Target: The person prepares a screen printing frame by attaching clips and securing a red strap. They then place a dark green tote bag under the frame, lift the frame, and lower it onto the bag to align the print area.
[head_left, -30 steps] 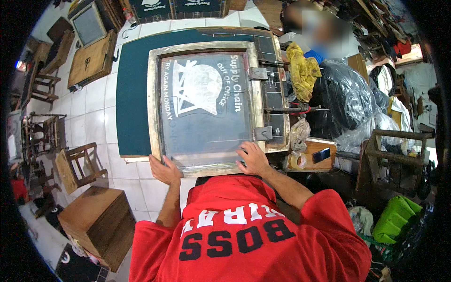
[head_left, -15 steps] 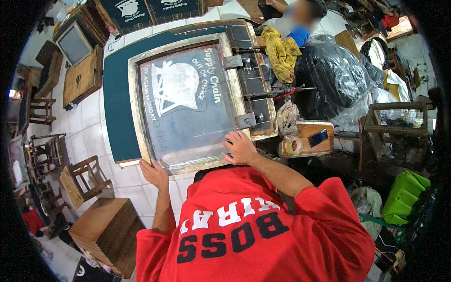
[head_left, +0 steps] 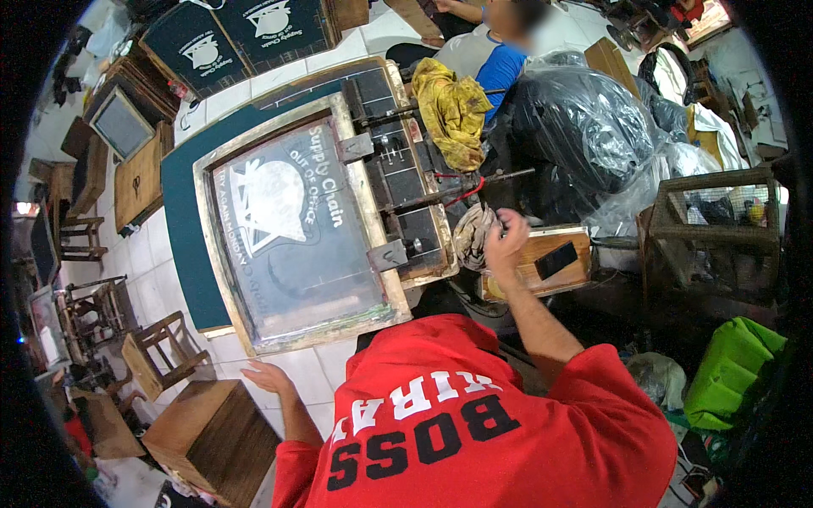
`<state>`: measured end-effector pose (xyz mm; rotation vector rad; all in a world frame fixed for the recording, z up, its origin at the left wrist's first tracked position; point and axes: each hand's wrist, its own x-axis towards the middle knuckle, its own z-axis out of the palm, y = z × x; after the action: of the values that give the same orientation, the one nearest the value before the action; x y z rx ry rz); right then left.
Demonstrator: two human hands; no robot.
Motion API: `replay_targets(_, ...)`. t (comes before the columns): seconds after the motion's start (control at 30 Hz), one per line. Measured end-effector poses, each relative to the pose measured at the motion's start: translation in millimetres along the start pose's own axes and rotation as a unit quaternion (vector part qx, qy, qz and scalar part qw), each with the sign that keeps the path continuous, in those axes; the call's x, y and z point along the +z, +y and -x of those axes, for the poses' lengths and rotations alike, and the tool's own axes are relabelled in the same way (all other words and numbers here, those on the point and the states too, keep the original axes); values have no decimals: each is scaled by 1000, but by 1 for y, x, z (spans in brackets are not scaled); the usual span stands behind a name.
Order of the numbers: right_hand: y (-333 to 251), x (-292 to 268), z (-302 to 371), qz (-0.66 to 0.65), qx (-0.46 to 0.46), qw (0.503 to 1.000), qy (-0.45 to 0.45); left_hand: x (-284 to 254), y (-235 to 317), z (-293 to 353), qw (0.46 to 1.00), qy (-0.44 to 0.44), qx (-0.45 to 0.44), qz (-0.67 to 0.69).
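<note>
Right hand [head_left: 508, 241], grip unclear, moves to the crumpled beige cloth [head_left: 472, 237], best gathered whole, beside the wood-framed grey screen [head_left: 320, 275]; left hand [head_left: 269, 378] spread.

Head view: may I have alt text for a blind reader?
A person in a red shirt has the right hand at a crumpled cloth, the open left hand near a framed screen over a dark green surface.

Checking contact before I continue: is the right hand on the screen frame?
No, the right hand is beside the crumpled cloth, clear of the screen frame.
</note>
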<state>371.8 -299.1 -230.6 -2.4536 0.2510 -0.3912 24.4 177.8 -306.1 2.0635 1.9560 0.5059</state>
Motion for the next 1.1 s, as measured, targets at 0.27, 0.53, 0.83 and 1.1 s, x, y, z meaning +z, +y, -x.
replay_targets(0.27,-18,59,-156,-19,-223,973,64,-5,46,54,999,10,16,-30)
replay_targets(0.53,-63,37,-278,-167,-124,970,-126,-29,74,66,996,-2,84,10)
replay_targets(0.83,-146,-207,-286,-515,-172,839,-19,-21,103,92,983,-57,100,143)
replay_targets(1.1,-126,-243,-223,-392,-82,907,-129,-24,166,63,936,-47,262,229)
